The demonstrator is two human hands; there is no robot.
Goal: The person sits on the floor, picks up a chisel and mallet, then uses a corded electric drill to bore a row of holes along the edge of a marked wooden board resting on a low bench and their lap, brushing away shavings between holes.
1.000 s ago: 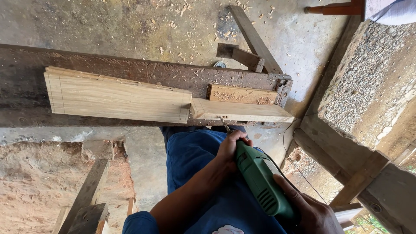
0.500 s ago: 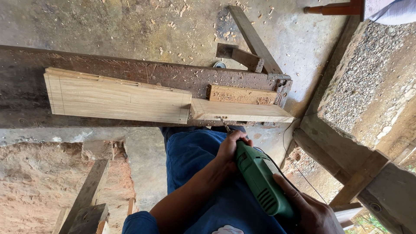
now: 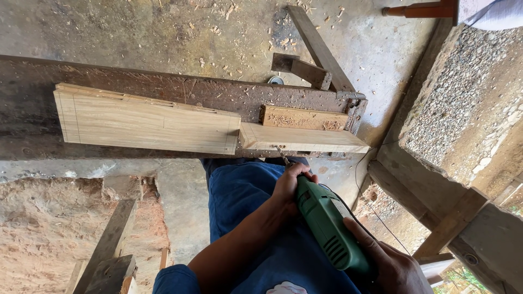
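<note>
- the green electric drill (image 3: 327, 228) lies slanted over our lap, its nose pointing up at the near edge of the stepped pale plank (image 3: 163, 122) on the dark wooden surface (image 3: 32, 144).
- our left hand (image 3: 291, 182) is clenched around the front of the drill, next to the chuck; the bit (image 3: 283, 157) shows thin just beyond our fingers, at or very near the plank's narrow part, and we cannot tell if it touches.
- our right hand (image 3: 392, 267) is closed around the rear handle, with the thin cord (image 3: 362, 190) trailing off to the right.
- a small wooden block (image 3: 304, 117) rests behind the narrow part of the plank, touching it.
- to do this well, we judge that the drill should stay in line with the bit, the front hand steadying and the rear hand pushing evenly.
- we would keep the cord and our blue trousers (image 3: 245, 201) away from the chuck, and see that the plank sits firm against the block.
</note>
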